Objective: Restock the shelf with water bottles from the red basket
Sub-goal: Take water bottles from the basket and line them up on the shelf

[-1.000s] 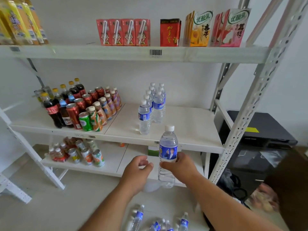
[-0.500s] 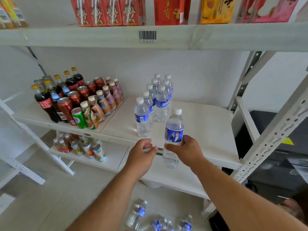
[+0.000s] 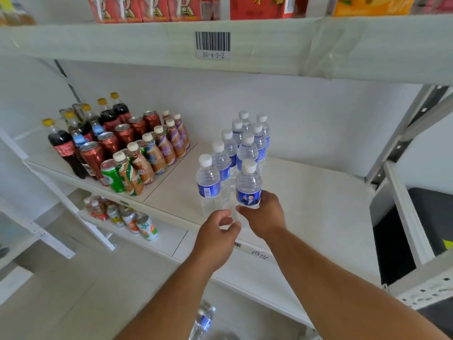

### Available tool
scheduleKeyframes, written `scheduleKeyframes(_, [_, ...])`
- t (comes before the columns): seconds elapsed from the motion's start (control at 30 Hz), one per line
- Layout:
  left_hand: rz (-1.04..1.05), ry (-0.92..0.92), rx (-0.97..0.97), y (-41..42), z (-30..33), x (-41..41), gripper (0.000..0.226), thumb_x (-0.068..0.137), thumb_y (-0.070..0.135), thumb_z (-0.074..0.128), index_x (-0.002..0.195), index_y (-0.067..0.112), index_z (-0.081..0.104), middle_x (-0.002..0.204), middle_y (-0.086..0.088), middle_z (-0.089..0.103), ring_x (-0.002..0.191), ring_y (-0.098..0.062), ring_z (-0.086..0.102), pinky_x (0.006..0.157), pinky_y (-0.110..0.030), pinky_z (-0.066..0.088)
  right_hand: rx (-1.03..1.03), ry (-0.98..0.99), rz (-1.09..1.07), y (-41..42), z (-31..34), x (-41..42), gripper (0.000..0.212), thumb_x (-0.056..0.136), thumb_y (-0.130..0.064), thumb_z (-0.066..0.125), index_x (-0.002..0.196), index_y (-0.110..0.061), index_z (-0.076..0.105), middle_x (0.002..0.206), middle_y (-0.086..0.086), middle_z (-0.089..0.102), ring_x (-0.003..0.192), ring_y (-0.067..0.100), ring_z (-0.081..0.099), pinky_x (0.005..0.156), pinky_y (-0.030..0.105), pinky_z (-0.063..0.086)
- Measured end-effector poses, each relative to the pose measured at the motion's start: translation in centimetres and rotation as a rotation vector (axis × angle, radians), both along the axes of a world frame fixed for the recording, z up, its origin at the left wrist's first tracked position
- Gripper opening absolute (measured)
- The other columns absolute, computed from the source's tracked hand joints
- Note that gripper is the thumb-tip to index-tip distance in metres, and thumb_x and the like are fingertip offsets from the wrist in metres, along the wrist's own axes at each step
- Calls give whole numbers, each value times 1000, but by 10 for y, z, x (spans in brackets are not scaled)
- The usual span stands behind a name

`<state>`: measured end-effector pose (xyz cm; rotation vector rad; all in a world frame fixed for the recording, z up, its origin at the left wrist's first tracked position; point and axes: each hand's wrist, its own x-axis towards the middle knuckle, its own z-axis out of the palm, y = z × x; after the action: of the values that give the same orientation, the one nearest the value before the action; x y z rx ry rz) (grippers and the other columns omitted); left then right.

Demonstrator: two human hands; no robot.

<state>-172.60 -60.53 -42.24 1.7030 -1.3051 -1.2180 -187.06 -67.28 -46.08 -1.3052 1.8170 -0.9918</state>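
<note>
My right hand (image 3: 266, 215) grips the lower body of a clear water bottle (image 3: 248, 186) with a white cap and blue label, held upright over the front of the white middle shelf (image 3: 318, 207). It stands just right of the front bottle (image 3: 208, 185) of two rows of shelved water bottles (image 3: 245, 141). My left hand (image 3: 218, 236) hovers beside it at the shelf's front edge, fingers loosely curled and holding nothing. More water bottles (image 3: 204, 322) lie below at the bottom edge of the view; the red basket is not visible.
Cola bottles, red cans and milk-tea bottles (image 3: 117, 148) fill the left half of the middle shelf. Cans (image 3: 132, 220) stand on the lower shelf. Drink cartons (image 3: 152, 8) line the upper shelf (image 3: 269, 45). A black box (image 3: 429, 222) sits right of the rack's upright.
My right hand has lifted the bottle up and forward onto the middle shelf next to the rows. My left hand has followed alongside. The view has moved closer to the shelf.
</note>
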Motion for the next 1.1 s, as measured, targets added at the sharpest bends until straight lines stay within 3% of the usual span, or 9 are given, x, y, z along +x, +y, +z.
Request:
scheduleKeyframes(0.17, [13,-2,26,-6,-5,1,44,92,35,68,134,35,56,124,17,64,107,-7,67,101,-44,56,-12,-20,1,-11,-12,1,56,66,-49,85,116,-29,68,112,0,70,94,19,70,82,35,60])
scheduleKeyframes(0.33, [21,0,44,-11,-8,-3,42,92,35,68,133,35,56,124,16,64,109,-11,68,101,-45,56,55,42,33,-11,-12,-10,58,81,-48,82,129,-25,59,116,-4,60,102,19,62,84,33,52])
scheduleKeyframes(0.47, [8,4,56,-14,-6,-10,42,94,35,66,135,35,54,128,15,62,112,-12,66,101,-44,56,122,75,67,-12,-17,-10,73,85,-58,74,145,-28,47,140,3,58,122,26,63,96,37,54])
scheduleKeyframes(0.67, [15,6,61,-21,-8,-11,40,95,35,65,134,36,54,127,15,62,113,-12,65,101,-44,56,135,3,85,-19,-20,-2,69,90,-52,71,147,-26,43,136,4,63,113,26,66,83,32,52])
scheduleKeyframes(0.93, [39,33,57,-31,-8,-7,40,95,33,67,133,35,56,126,15,63,112,-13,66,98,-44,58,154,-28,79,-45,-17,8,73,89,-51,73,148,-22,41,134,5,64,109,27,70,89,37,57])
scheduleKeyframes(1.1, [39,28,63,-33,-9,-5,40,95,33,67,134,35,55,125,15,64,110,-12,67,99,-44,58,191,-122,37,-57,-18,14,82,89,-48,74,154,-18,34,145,7,56,114,30,70,97,42,58])
